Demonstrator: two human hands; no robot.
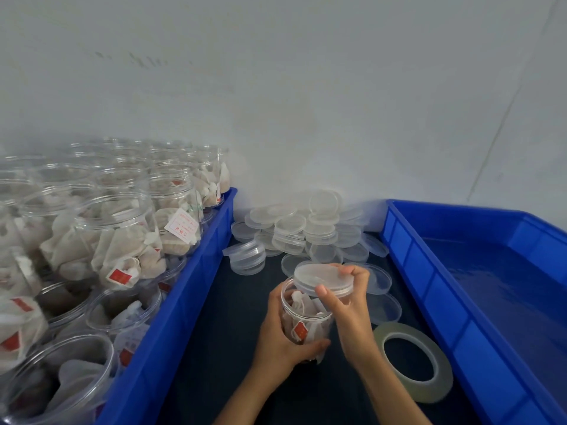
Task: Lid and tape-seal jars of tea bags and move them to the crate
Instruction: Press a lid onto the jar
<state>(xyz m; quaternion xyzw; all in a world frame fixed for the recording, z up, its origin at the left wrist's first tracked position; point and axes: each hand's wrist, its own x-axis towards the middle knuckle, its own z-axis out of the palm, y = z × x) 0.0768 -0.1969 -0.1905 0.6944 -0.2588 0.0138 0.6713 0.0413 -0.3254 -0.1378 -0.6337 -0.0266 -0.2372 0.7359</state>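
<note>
A clear plastic jar [306, 325] full of tea bags stands on the dark table between two blue crates. My left hand [280, 342] grips its side from the left. My right hand [349, 305] holds a translucent lid [322, 277] by its rim, tilted over the jar's mouth. A roll of clear tape [412, 361] lies flat just right of the jar. The blue crate [429, 289] on the right holds no jars.
The blue crate [196, 289] on the left is packed with several open jars of tea bags [122, 240], stacked in two layers. A pile of loose translucent lids [306, 231] lies against the white wall behind the jar.
</note>
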